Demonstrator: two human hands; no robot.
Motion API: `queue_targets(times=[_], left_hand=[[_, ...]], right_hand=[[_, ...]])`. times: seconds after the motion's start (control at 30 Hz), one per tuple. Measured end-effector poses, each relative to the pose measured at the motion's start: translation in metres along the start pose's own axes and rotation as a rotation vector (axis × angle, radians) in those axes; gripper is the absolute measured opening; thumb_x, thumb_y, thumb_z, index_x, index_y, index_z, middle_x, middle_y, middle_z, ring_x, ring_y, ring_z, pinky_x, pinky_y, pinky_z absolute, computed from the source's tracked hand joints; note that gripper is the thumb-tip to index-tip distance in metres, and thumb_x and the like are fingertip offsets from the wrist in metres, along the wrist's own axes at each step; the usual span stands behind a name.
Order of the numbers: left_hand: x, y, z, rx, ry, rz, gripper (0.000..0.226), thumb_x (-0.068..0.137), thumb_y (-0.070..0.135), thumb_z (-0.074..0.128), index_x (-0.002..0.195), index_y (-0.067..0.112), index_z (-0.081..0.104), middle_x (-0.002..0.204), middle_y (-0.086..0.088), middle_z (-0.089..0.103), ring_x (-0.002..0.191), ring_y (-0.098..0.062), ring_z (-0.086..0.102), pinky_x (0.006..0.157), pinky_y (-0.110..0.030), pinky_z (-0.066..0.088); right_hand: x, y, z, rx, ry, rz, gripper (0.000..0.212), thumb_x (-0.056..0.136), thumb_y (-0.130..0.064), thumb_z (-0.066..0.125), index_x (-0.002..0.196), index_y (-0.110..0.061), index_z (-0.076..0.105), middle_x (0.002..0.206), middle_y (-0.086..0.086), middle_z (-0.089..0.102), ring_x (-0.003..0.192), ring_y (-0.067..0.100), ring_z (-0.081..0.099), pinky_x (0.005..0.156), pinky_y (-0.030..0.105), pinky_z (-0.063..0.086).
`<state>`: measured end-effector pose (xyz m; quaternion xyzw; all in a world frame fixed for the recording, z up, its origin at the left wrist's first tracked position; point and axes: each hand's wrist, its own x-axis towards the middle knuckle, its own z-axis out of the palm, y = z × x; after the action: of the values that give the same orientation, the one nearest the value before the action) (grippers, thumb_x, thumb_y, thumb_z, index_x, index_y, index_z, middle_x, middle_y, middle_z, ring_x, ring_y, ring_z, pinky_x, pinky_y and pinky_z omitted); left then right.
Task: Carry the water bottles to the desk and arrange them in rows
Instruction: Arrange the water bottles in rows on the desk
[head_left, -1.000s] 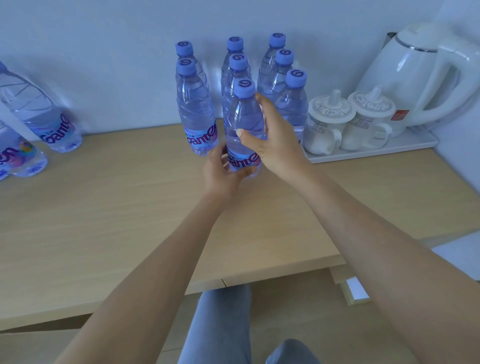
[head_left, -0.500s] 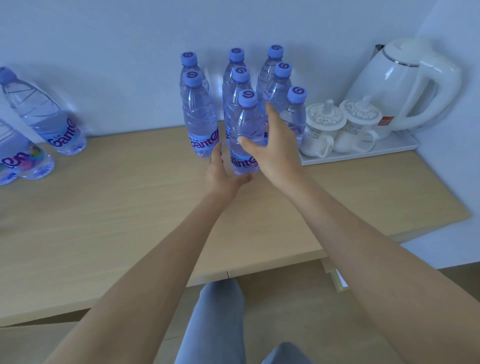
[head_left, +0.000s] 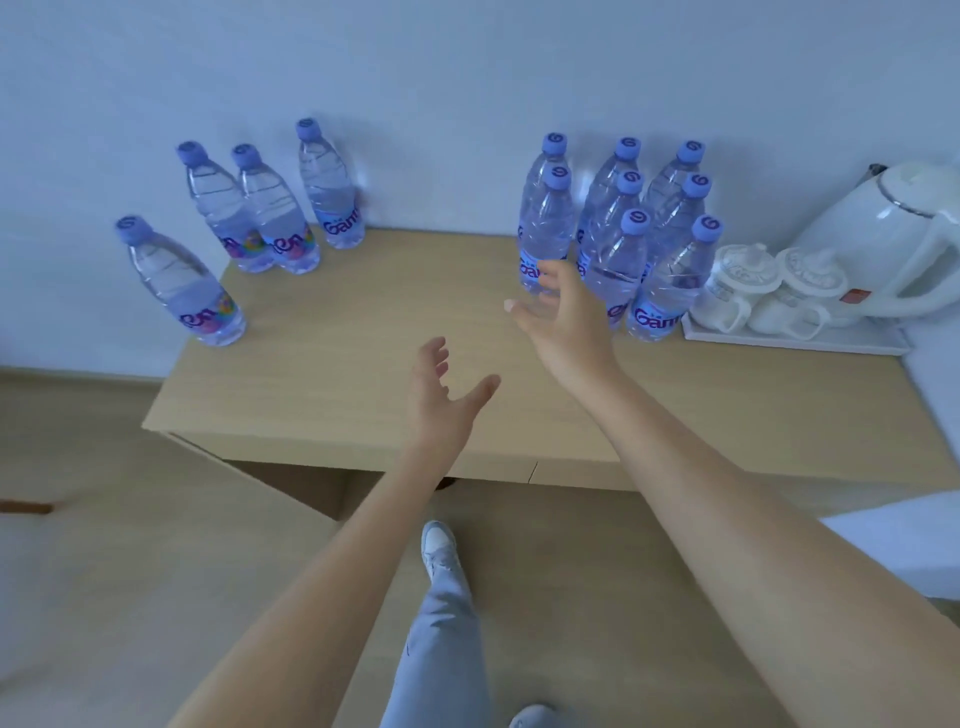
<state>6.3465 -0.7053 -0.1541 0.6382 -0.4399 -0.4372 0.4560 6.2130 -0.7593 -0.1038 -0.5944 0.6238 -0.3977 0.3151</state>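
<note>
Several clear water bottles with blue caps stand in tight rows (head_left: 618, 244) at the back right of the wooden desk (head_left: 363, 364). Several more bottles (head_left: 270, 218) stand loosely at the back left, one of them (head_left: 182, 286) nearer the left edge. My right hand (head_left: 563, 325) hovers open just in front of the rows, fingers spread, holding nothing. My left hand (head_left: 441, 395) is open over the middle of the desk, palm turned inward, apart from every bottle.
A white tray (head_left: 795, 340) at the right holds two lidded white cups (head_left: 769, 291) and a white electric kettle (head_left: 883, 244). A wall runs behind the desk. My legs and a shoe (head_left: 439, 551) show over the floor below the desk's front edge.
Both hands have let go of the front middle bottle and drawn back from the rows. The view has pulled back and shifted left, so the left group of bottles shows.
</note>
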Motion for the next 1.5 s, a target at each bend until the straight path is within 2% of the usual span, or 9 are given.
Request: queue_targets(times=[0.27,0.53,0.83,1.03,1.13,1.2,1.33,1.43,1.5], left_hand=[[0.021,-0.006,-0.134,0.013,0.228,-0.067,0.065,0.083,0.025,0.077,0.137,0.019,0.042,0.128,0.006,0.048,0.116,-0.008,0.048,0.101,-0.025,0.038],[0.092,-0.031,-0.243,0.051,0.358,-0.104,0.064,0.082,0.027,0.077,0.136,0.020,0.043,0.127,0.012,0.048,0.118,-0.008,0.048,0.096,-0.023,0.035],[0.158,-0.067,-0.298,0.104,0.355,-0.214,0.088,0.079,0.030,0.080,0.150,0.017,0.028,0.150,0.001,0.039,0.136,-0.012,0.039,0.104,-0.025,0.034],[0.183,-0.082,-0.299,0.075,0.243,-0.221,0.088,0.077,0.031,0.082,0.147,0.020,0.031,0.145,0.010,0.043,0.131,-0.006,0.041,0.099,-0.021,0.033],[0.187,-0.082,-0.296,0.050,0.220,-0.166,0.070,0.075,0.027,0.084,0.130,0.035,0.041,0.121,0.031,0.050,0.110,0.022,0.045,0.084,0.001,0.034],[0.186,-0.078,-0.295,0.045,0.214,-0.141,0.068,0.074,0.022,0.084,0.125,0.040,0.042,0.116,0.031,0.050,0.101,0.030,0.043,0.077,0.007,0.033],[0.179,-0.060,-0.290,0.020,0.149,-0.059,0.061,0.073,0.009,0.083,0.112,0.042,0.050,0.109,0.022,0.060,0.096,0.017,0.056,0.073,0.001,0.041],[0.167,-0.044,-0.277,-0.071,0.028,-0.051,0.067,0.074,0.000,0.081,0.131,0.017,0.049,0.113,0.004,0.065,0.091,0.003,0.066,0.070,-0.007,0.048],[0.160,-0.033,-0.261,-0.095,-0.055,-0.046,0.068,0.075,-0.002,0.080,0.133,0.008,0.046,0.109,-0.001,0.067,0.088,0.000,0.068,0.069,-0.011,0.051]], right_hand=[[0.000,-0.085,0.114,0.042,-0.225,-0.073,0.060,0.087,-0.029,0.073,0.139,-0.013,0.047,0.141,0.003,0.055,0.126,0.018,0.055,0.104,0.032,0.043],[0.039,-0.151,0.244,0.101,-0.423,-0.100,0.064,0.086,-0.029,0.076,0.140,-0.015,0.046,0.137,-0.001,0.055,0.130,0.015,0.051,0.096,0.021,0.036],[0.085,-0.168,0.344,0.058,-0.597,-0.076,0.084,0.074,-0.023,0.085,0.143,-0.009,0.039,0.135,-0.004,0.046,0.125,0.011,0.045,0.103,0.026,0.037],[0.099,-0.153,0.363,0.063,-0.617,-0.066,0.067,0.072,-0.017,0.086,0.129,-0.014,0.049,0.122,-0.003,0.060,0.108,0.011,0.057,0.089,0.022,0.043],[0.103,-0.149,0.363,0.095,-0.589,-0.058,0.061,0.071,-0.016,0.086,0.123,-0.015,0.054,0.114,-0.004,0.065,0.103,0.011,0.061,0.087,0.021,0.047],[0.105,-0.147,0.359,0.124,-0.563,-0.030,0.060,0.069,-0.018,0.089,0.119,-0.016,0.057,0.112,-0.004,0.066,0.102,0.011,0.062,0.086,0.022,0.048],[0.109,-0.142,0.330,0.253,-0.469,0.082,0.046,0.069,-0.023,0.090,0.105,-0.021,0.063,0.099,-0.008,0.071,0.094,0.007,0.066,0.083,0.022,0.054],[0.112,-0.142,0.298,0.282,-0.423,0.122,0.042,0.068,-0.027,0.090,0.103,-0.018,0.068,0.101,0.001,0.075,0.096,0.014,0.071,0.085,0.031,0.058],[0.115,-0.142,0.272,0.281,-0.408,0.122,0.038,0.068,-0.029,0.090,0.100,-0.023,0.070,0.098,-0.001,0.075,0.089,0.008,0.071,0.077,0.024,0.058]])
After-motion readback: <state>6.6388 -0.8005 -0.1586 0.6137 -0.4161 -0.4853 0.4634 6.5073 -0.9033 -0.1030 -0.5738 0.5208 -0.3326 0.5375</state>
